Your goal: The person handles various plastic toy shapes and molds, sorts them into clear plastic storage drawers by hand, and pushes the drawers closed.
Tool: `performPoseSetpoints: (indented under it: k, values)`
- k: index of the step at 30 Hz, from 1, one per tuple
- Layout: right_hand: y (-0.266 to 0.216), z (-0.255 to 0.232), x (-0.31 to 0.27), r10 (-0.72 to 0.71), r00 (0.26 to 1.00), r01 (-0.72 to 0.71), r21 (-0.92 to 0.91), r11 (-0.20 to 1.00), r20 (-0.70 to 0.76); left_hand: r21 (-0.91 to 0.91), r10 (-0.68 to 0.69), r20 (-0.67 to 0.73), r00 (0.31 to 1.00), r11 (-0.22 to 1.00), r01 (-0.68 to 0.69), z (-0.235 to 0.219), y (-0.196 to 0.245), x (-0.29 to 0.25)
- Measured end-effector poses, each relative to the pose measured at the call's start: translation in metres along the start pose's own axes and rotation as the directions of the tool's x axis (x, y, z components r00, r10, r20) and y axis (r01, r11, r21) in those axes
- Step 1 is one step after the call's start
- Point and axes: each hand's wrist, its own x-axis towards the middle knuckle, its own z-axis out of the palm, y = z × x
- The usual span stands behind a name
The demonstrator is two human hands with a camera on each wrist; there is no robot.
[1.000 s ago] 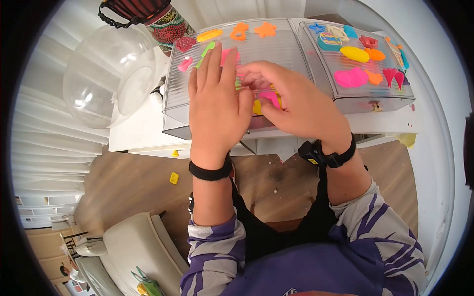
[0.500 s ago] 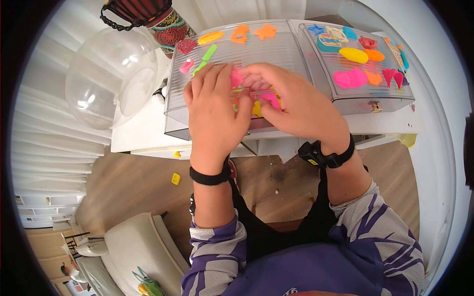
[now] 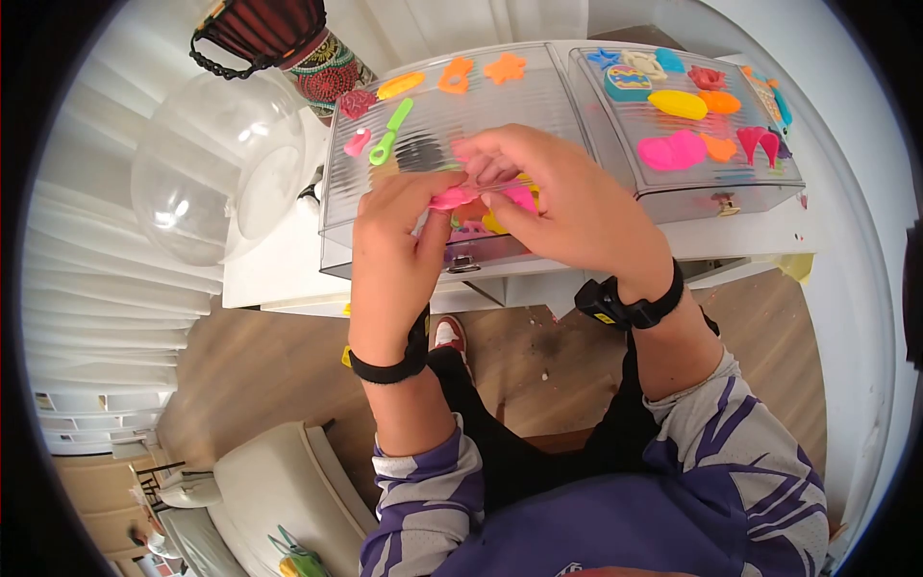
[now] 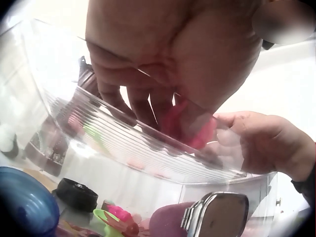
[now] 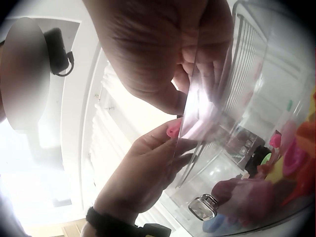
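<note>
In the head view my left hand [image 3: 394, 231] pinches a bright pink piece [image 3: 452, 198] between thumb and fingers, above the front edge of the left clear lidded box [image 3: 538, 96]. My right hand [image 3: 569, 207] is close on the right, its fingers loosely bent and its thumb apart from them; nothing clearly shows in its grip. The left wrist view shows the pink piece [image 4: 203, 134] between the hands, partly behind clear plastic. In the right wrist view it sticks out of my left hand [image 5: 143, 165]. A green scissors-like piece [image 3: 391, 130] lies on the lid.
Orange, yellow and pink pieces lie along the left lid. A second clear box [image 3: 707, 200] on the right carries several colourful shapes, with a yellow one [image 3: 678, 104] among them. A clear globe [image 3: 216, 173] and a patterned drum [image 3: 327, 77] stand at the left.
My left hand has drawn back towards the box's front edge, its fingers bending from straight to a pinch on the pink piece. The green piece is uncovered. My right hand has barely moved.
</note>
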Motion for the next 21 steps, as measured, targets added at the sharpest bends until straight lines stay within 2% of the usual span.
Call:
performPoseSetpoints:
  k: [2, 4, 7, 8, 10, 13, 21]
  values:
    - [-0.001, 0.0, 0.001, -0.017, 1.0, 0.017, -0.017, 1.0, 0.003, -0.07, -0.024, -0.034, 0.999, 0.997, 0.021, 0.001, 0.0, -0.002]
    - [-0.005, 0.001, 0.002, -0.041, 0.999, 0.041, -0.023, 0.999, -0.02, -0.146, -0.165, -0.092, 0.982, 0.978, 0.151, 0.003, 0.002, -0.003]
    - [-0.009, -0.001, 0.004, -0.076, 0.997, 0.076, -0.08, 0.994, 0.001, -0.168, -0.235, -0.098, 0.967, 0.962, 0.216, 0.002, 0.012, -0.001]
    - [-0.01, -0.002, 0.004, -0.077, 0.997, 0.077, -0.08, 0.994, 0.002, -0.168, -0.236, -0.1, 0.967, 0.962, 0.217, 0.004, 0.009, -0.001]
    - [-0.011, -0.004, 0.003, 0.027, 0.999, -0.028, 0.012, 1.0, 0.043, -0.112, -0.146, -0.112, 0.983, 0.985, 0.133, 0.008, 0.005, 0.0]
    - [-0.009, -0.003, 0.003, 0.04, 0.999, -0.042, 0.047, 0.998, 0.026, -0.193, -0.184, -0.062, 0.981, 0.967, 0.169, 0.005, 0.014, -0.002]
    - [-0.009, -0.005, 0.004, 0.046, 0.998, -0.046, -0.008, 0.999, 0.034, -0.174, -0.158, -0.046, 0.986, 0.974, 0.148, 0.008, 0.008, -0.006]
